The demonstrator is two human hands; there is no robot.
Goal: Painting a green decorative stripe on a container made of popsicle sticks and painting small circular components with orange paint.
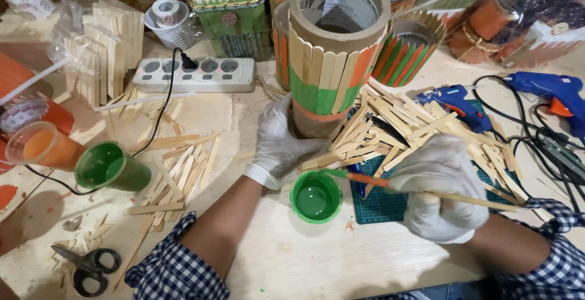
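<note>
From the head camera, the left hand (277, 144) in a white glove holds the bottom of a cardboard tube (332, 50). The tube stands up tall, its open end facing the camera, with flat wooden sticks stuck around it. The right hand (440, 187) is closed around a paintbrush (390, 183). The brush lies sideways, its tip pointing left over a small green paint cup (315, 197) on the counter (317, 257).

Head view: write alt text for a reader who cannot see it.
A gloved left hand steadies a cardboard tube clad in green-and-orange painted sticks, while the gloved right hand dips a paintbrush toward a cup of green paint. Loose wooden sticks lie around.
</note>
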